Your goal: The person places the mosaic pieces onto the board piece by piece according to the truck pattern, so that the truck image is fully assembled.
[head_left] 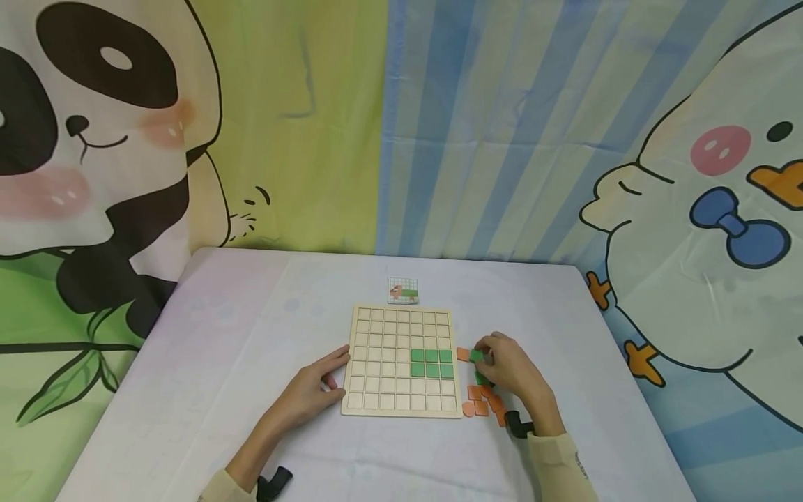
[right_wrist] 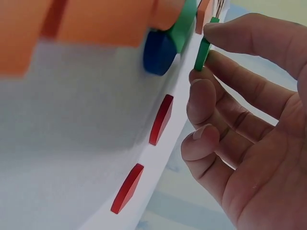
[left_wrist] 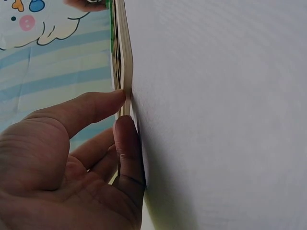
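A pale wooden grid board (head_left: 376, 380) lies on the table, with green square tiles (head_left: 431, 371) in two rows of three at its right side. My left hand (head_left: 306, 392) rests at the board's left edge, thumb and fingers touching the rim (left_wrist: 126, 57) without wrapping round it. Off the board's right edge, my right hand (head_left: 511, 364) pinches a green tile (right_wrist: 203, 51) between thumb and fingertips. Beneath and beside that hand lie orange tiles (head_left: 475, 392) and more green ones, partly hidden by it.
A small picture card (head_left: 403, 291) lies just beyond the board's far edge. Red pieces (right_wrist: 161, 120) and a blue piece (right_wrist: 159, 52) show near the right hand in the right wrist view. Printed curtains (head_left: 301, 139) hang behind the table.
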`<move>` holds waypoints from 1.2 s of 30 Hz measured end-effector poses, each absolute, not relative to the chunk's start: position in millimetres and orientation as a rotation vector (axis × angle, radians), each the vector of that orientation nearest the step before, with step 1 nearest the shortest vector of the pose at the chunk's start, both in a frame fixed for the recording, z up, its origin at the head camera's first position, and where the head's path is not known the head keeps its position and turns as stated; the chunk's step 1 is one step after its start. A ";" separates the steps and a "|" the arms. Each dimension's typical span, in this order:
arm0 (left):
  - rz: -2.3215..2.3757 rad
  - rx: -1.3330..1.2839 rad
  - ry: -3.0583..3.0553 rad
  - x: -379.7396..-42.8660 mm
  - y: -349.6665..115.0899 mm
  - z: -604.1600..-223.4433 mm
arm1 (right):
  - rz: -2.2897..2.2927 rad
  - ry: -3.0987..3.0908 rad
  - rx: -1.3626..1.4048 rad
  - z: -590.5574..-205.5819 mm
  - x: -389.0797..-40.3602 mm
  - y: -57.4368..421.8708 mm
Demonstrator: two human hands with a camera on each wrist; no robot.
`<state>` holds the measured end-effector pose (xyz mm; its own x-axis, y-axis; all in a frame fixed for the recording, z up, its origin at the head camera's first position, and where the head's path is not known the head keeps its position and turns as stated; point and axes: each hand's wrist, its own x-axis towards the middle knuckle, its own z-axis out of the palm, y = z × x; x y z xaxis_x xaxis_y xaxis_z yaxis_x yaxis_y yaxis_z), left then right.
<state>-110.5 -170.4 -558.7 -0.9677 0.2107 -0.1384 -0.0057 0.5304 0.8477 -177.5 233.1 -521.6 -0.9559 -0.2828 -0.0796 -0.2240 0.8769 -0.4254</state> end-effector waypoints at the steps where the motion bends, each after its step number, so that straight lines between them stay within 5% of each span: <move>1: 1.412 0.173 2.542 -110.5 -170.1 -558.8 | -0.636 2.905 -0.397 -521.1 -177.6 232.0; 36: 1.426 0.180 2.536 -110.3 -171.2 -560.1 | -0.758 2.838 -0.612 -517.1 -183.3 178.9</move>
<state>-110.3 -171.2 -560.1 -0.9669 0.2159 -0.1356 -0.0037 0.5199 0.8542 -183.3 178.9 -517.1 -0.9073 -0.4194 -0.0299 -0.3487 0.7902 -0.5040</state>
